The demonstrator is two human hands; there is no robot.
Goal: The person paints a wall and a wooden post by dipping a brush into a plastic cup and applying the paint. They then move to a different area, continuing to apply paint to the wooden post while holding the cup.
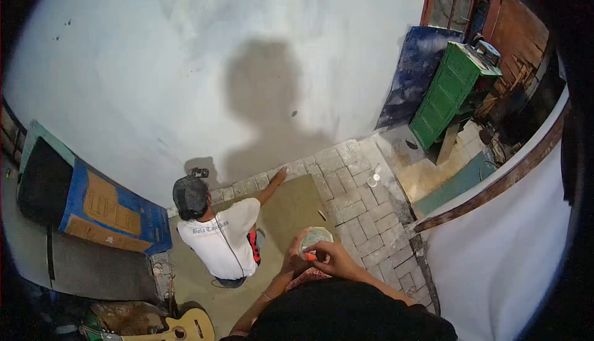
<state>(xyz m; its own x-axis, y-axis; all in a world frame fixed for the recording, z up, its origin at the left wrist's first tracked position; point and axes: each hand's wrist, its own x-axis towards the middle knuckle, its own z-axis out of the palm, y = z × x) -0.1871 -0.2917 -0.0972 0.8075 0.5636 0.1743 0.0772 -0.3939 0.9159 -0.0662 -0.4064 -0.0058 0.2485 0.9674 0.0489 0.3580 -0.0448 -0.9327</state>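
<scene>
In front of my dark shirt, my left hand (294, 253) is closed round the side of a pale, greenish-white round object (317, 235), perhaps a shallow container. From the other side my right hand (334, 260) reaches in, its fingers bent together at the object's near edge. A small orange-red piece (310, 256) shows at those fingertips; its kind is too small to make out. Both hands are close together, and they hide the lower part of the round object.
A person (223, 236) in a white shirt and cap crouches on a mat (288, 208), one arm stretched toward the wall (154, 81). A guitar (185, 327) lies lower left, near a blue box (117, 208). A green cabinet (445, 93) leans beyond the paving (365, 217).
</scene>
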